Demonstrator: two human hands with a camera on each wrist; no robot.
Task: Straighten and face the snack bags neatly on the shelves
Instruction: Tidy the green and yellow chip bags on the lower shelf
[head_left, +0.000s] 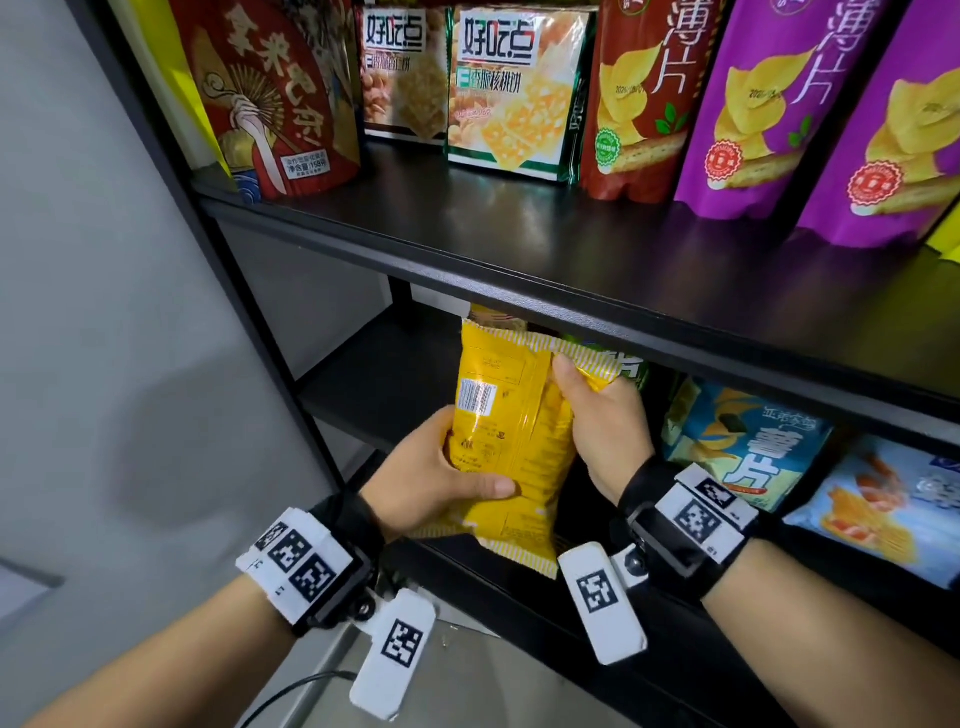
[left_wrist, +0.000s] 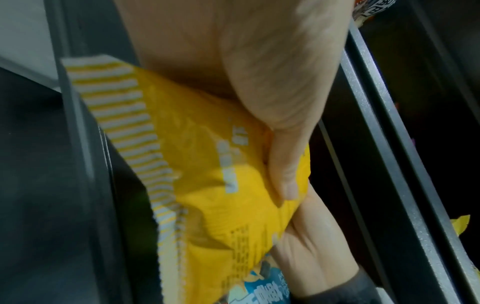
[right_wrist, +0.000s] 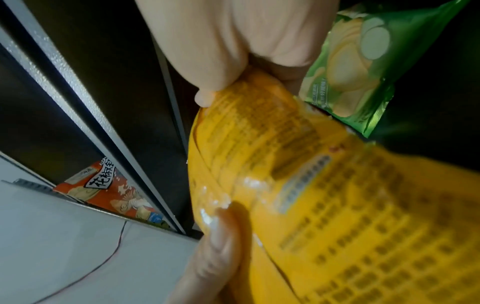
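Head view | left hand (head_left: 436, 467), right hand (head_left: 605, 415) grip yellow bag (head_left: 511, 415)

A shop-like snack display, or a mock-up of one: black metal shelving (head_left: 519, 249) stocked with packaged snacks facing outward. On the upper shelf stand a red bag with a fan design (head_left: 270, 98) at the left, two cracker packs (head_left: 511, 93) in the middle, then a red chip bag (head_left: 639, 98) and purple chip bags (head_left: 769, 109) to the right. On the lower shelf, blue chip bags (head_left: 748, 441) lean at the right. A plain grey wall (head_left: 104, 312) runs along the left side, and a thin cable (head_left: 291, 691) trails across the pale floor nearby.
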